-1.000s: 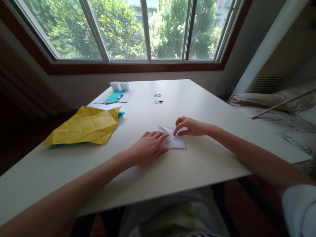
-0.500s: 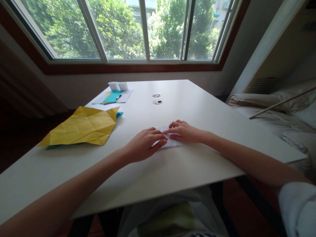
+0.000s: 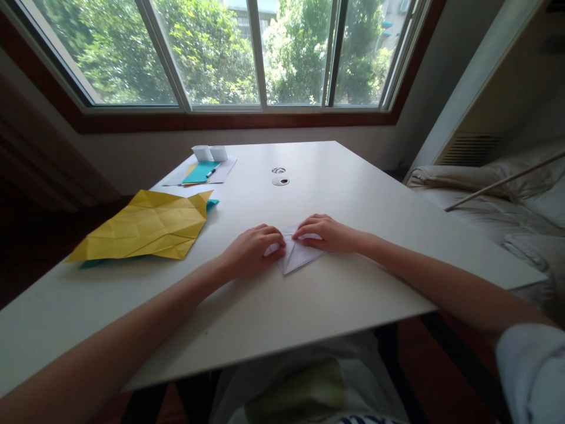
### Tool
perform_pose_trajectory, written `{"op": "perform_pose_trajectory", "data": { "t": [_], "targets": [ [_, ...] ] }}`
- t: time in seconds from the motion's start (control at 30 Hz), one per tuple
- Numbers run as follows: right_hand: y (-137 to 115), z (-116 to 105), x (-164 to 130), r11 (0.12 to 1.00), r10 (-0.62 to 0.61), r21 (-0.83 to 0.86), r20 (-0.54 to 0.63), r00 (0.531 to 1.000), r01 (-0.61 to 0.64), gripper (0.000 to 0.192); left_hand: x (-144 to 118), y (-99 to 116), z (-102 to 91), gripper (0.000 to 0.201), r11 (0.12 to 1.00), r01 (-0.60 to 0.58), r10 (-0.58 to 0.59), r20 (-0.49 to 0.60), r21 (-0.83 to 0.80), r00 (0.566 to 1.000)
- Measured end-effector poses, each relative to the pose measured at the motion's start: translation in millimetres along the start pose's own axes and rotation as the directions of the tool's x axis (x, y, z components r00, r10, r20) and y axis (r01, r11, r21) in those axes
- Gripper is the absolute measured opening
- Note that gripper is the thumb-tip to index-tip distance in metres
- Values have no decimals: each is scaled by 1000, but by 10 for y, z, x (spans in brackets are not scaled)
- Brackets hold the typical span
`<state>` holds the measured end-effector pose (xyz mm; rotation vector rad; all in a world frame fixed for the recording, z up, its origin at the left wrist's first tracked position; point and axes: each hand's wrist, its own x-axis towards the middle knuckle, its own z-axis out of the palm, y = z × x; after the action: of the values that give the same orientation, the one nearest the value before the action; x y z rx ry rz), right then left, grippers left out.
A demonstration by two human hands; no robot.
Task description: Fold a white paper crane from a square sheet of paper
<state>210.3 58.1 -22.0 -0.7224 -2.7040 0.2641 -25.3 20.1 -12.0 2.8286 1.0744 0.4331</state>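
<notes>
- Change: a second ago the white paper point(image 3: 296, 255) lay as a flat, wider piece under both hands. It now shows a narrower form with a point toward the person, so a flap has been folded in.
- Meaning: judged from this, the fold is laid and being pressed down; creasing is the step in hand.
- Left hand point(image 3: 249, 251): has moved from lying flat over the paper to a curled grip, fingertips on the paper's left edge.
- Right hand point(image 3: 325, 232): fingers bent, narrow grip, pressing the paper's upper right part.
- Location: the paper lies on the table point(image 3: 353, 194), mid-width, between the hands.
- Materials: paper thin, matte, sharp-creased, roughly triangular; table smooth, white, hard.
- Nearby: a yellow sheet point(image 3: 143, 227), large and heavily creased, lies well apart to the left over a teal sheet point(image 3: 213, 203).
</notes>
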Motion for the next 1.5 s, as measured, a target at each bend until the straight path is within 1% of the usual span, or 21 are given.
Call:
{"op": "perform_pose_trajectory", "data": {
  "t": [0.1,0.2,0.3,0.4,0.53,0.67,0.83,0.9,1.0,1.07,1.17,1.3,1.37,1.5],
  "targets": [
    [10,4,-3,1000,3,13,0,1000,-3,26,-13,27,-52,22,999,0,-3,64,36,998],
    [19,10,-5,1000,7,21,6,1000,-7,26,-25,51,-101,31,998,-9,1,125,65,992],
    [24,11,-8,999,12,30,9,1000,-12,26,-35,67,-133,41,996,-19,5,164,86,986],
    [25,8,-13,999,13,36,13,1000,-13,26,-45,59,-152,44,997,-35,20,195,75,981],
    [25,9,-18,999,15,39,10,1000,-16,25,-56,32,-156,44,998,-45,34,207,46,978],
    [24,14,-17,999,15,37,9,1000,-15,25,-59,41,-154,45,997,-41,27,207,61,978],
    [22,5,-11,999,13,30,10,1000,-13,26,-58,70,-175,59,994,-59,39,212,89,976],
    [25,-4,-8,999,-4,38,13,1000,4,25,-51,60,-176,56,996,-58,43,213,67,976],
    [31,-23,-5,996,-31,84,28,999,28,26,-36,19,-146,38,999,-40,34,199,22,979],
    [39,-51,-6,992,-38,119,43,998,32,28,-30,-12,-106,33,998,-40,31,171,46,985],
    [76,-133,-23,993,-43,117,80,996,33,31,-34,-40,-53,34,991,-61,44,141,121,989],
    [179,-293,-78,1000,-18,-12,93,995,19,32,-52,-45,-35,35,986,-66,46,131,151,990],
    [220,-358,-108,999,-4,-44,114,994,9,33,-56,-46,-38,35,987,-65,47,119,144,992],
    [217,-405,-143,1000,-6,18,183,983,2,40,-51,-57,-32,37,991,-68,51,141,114,989]
  ]
}}
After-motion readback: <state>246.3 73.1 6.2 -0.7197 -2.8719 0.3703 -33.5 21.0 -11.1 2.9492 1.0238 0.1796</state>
